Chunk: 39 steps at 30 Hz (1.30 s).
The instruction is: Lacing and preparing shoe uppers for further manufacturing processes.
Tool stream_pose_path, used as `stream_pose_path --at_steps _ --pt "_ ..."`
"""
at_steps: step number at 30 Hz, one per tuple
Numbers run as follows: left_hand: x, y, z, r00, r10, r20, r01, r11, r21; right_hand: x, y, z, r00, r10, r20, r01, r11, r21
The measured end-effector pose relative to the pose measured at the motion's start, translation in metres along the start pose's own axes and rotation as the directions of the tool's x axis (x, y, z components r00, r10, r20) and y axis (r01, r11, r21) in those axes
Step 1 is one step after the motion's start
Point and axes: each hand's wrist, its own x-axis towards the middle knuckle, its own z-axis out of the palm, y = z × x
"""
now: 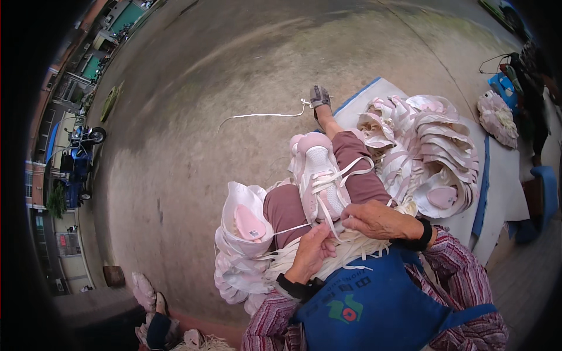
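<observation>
A pink and white shoe upper (321, 171) lies across my lap, its toe pointing away from me. A cream shoelace (325, 212) runs through its eyelets, and a loose loop hangs off to the right. At the near end of the upper, my left hand (313, 250) has its fingers closed on the lace. Close by on the right, my right hand (374, 220) pinches at the lace with bent fingers; the exact grip is partly hidden. Beneath both hands, a bundle of loose cream laces (351, 248) rests on my blue apron (357, 298).
Stacked shoe uppers (448, 143) cover a pale sheet (500, 175) to the right. Another stack (237, 257) stands by my left leg. One lace (257, 115) trails over the concrete floor from my foot. Another person's leg (158, 327) shows at lower left; a blue chair (544, 199) stands far right.
</observation>
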Motion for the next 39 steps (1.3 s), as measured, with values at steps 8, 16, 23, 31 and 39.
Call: stream_pose_path --at_steps 8,16,23,31,39 --pt "0.003 -0.016 0.005 0.968 0.144 -0.204 -0.202 0.933 -0.299 -0.006 0.031 -0.007 0.952 0.092 -0.293 -0.119 0.990 -0.078" --pt "0.005 -0.017 0.012 0.989 0.113 -0.091 -0.144 0.842 -0.520 0.008 0.045 0.015 0.943 0.061 -0.327 -0.149 0.957 -0.249" --pt "0.010 -0.009 0.017 0.980 0.097 -0.176 -0.159 0.909 -0.386 0.011 0.058 0.012 0.963 0.062 -0.263 -0.064 0.998 0.002" --pt "0.013 -0.011 0.019 0.988 0.093 -0.125 -0.144 0.846 -0.513 0.021 0.038 0.019 0.931 0.091 -0.352 -0.189 0.948 -0.257" --pt "0.015 -0.004 0.032 0.994 0.065 -0.088 -0.102 0.849 -0.519 0.018 0.043 0.014 0.911 0.004 -0.413 -0.135 0.948 -0.288"
